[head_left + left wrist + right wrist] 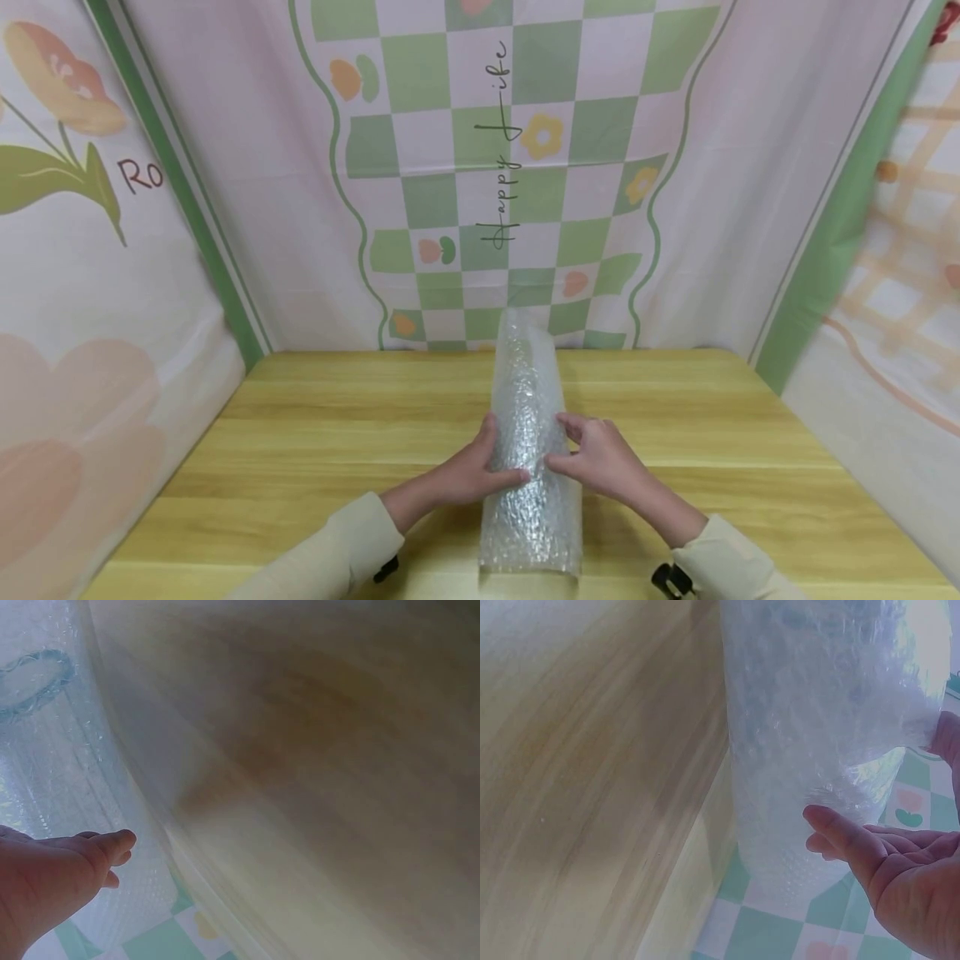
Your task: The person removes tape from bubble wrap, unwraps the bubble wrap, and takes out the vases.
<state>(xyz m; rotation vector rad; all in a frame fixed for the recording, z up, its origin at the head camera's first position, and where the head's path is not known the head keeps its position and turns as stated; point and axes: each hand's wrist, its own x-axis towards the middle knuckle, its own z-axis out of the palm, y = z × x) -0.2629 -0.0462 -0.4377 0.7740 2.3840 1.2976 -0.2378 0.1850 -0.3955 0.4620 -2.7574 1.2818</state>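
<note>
over the table (360,417) at six o'clock, your left hand (476,471) grips the bubble-wrap roll (525,442) from eight, thumb across its front; at three, your right hand (600,454) touches it, whether pinching i cannot tell. a bluish ring (64,671) shows on or inside the roll.

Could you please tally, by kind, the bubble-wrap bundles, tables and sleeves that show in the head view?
Bubble-wrap bundle: 1
Wooden table: 1
Sleeves: 2 (left sleeve and right sleeve)
Total: 4
</note>
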